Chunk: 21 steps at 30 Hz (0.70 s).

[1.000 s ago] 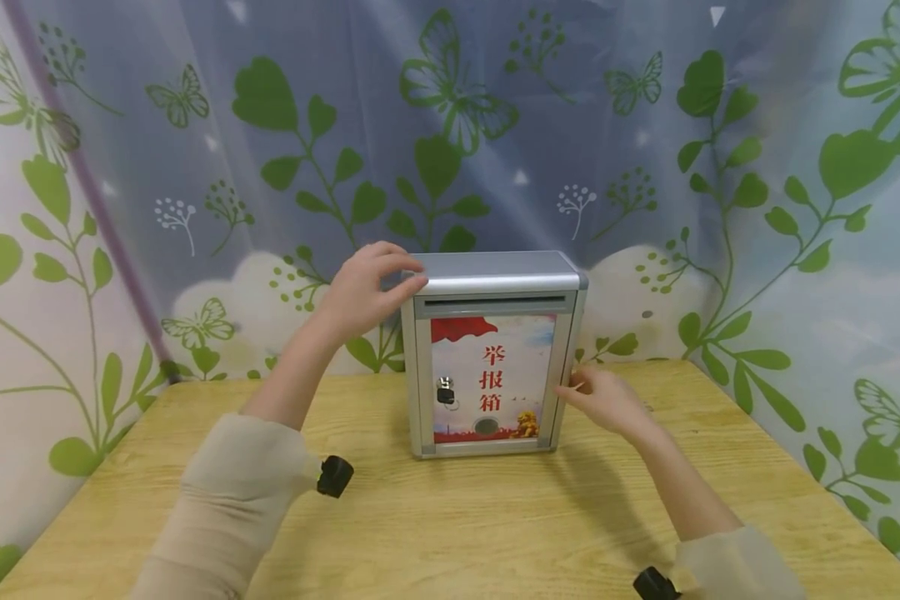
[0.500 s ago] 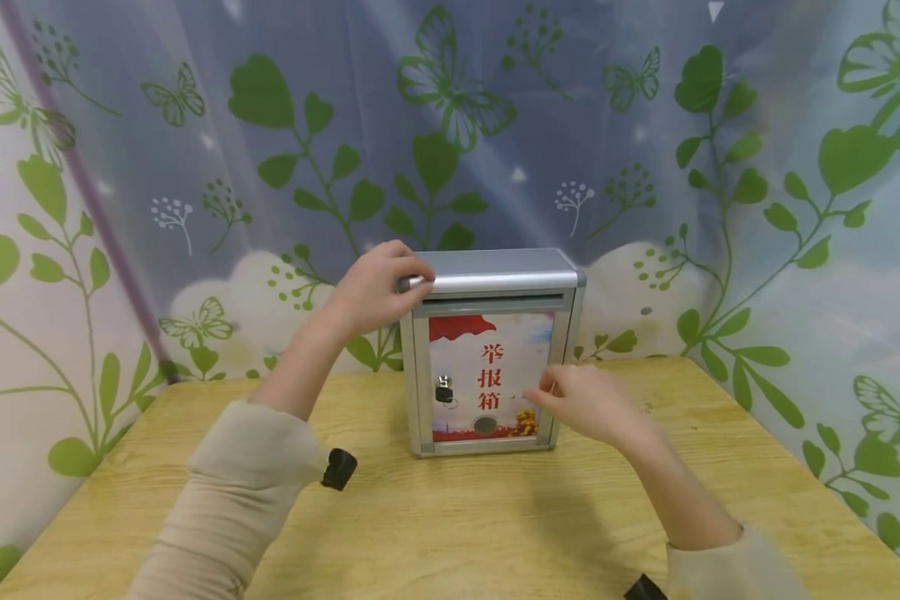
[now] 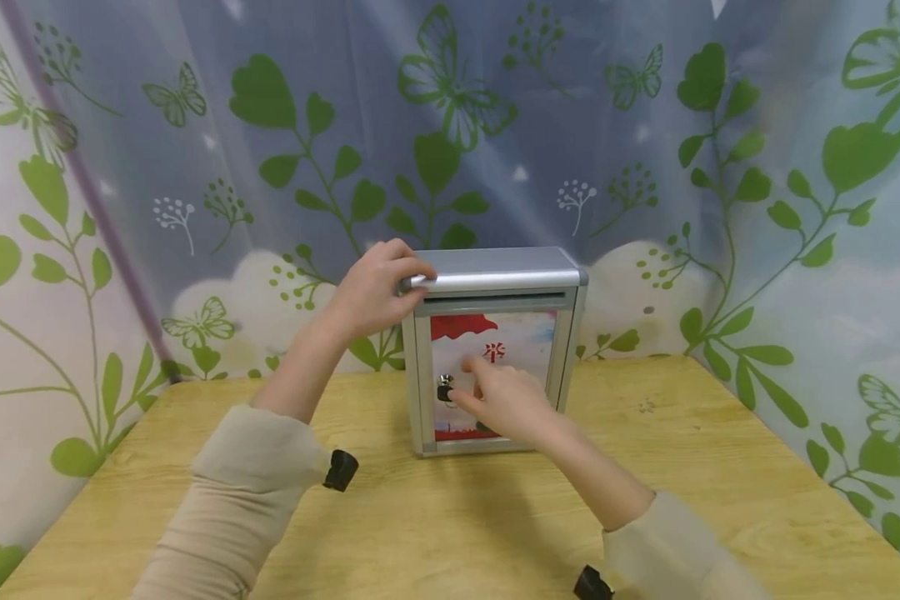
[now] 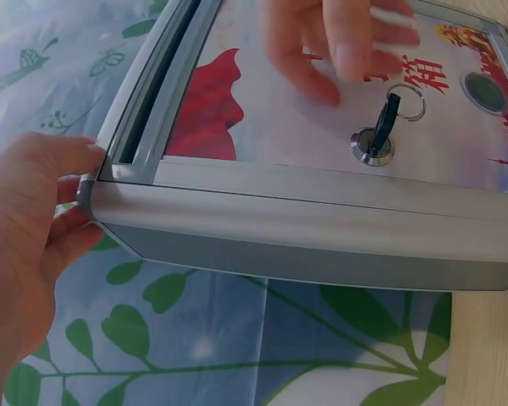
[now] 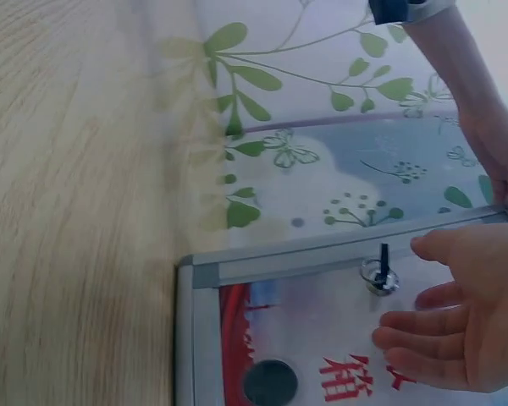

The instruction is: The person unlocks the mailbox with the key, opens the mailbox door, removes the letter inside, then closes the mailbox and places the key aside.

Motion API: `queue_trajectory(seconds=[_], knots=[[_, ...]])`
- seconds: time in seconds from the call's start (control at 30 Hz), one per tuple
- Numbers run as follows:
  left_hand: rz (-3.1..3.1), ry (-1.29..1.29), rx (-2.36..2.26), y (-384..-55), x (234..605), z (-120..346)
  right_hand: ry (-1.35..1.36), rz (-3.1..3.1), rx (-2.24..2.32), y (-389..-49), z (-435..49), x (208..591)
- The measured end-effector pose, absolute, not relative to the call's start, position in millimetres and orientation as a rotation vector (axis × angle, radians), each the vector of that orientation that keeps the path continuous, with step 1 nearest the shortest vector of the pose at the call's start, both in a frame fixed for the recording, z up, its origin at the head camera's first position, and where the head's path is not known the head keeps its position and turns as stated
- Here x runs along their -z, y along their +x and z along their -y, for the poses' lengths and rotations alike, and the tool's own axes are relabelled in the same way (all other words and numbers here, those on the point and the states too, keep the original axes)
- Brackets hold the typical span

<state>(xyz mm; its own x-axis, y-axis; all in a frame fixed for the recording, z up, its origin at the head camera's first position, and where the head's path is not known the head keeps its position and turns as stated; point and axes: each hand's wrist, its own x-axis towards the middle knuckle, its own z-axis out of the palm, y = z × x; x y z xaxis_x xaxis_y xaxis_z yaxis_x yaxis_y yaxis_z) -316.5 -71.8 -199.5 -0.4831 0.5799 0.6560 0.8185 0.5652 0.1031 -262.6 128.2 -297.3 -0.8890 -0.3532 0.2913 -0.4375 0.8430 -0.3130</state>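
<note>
A silver metal report box (image 3: pixel 506 262) stands upright on the table, with a slot near its top and a printed front door panel. My left hand (image 3: pixel 375 285) holds its upper left corner; the left wrist view has the fingers on both sides of that corner. A key (image 4: pixel 388 123) with a ring sits in the round lock (image 4: pixel 372 149) on the door's left side. My right hand (image 3: pixel 508 402) is in front of the panel, thumb and fingers spread around the key. In the right wrist view the thumb (image 5: pixel 433 245) is apart from the key. The hand covers part of the red lettering.
The wooden table (image 3: pixel 390 517) stretches around the box. Behind and at both sides hangs a curtain (image 3: pixel 330 108) with green leaves and butterflies. Each sleeve cuff carries a black wrist device (image 3: pixel 341 470).
My right hand has moved left from the box's right side, across the front panel to the key. The left hand has shifted slightly right on the corner. The box stays in place.
</note>
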Motion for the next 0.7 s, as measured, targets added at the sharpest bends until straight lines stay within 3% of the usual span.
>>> queue_trajectory(seconds=[0.7], knots=[[2.24, -1.097, 0.617, -317, 201, 72, 0.753, 2.461, -0.32, -267, -96, 319]])
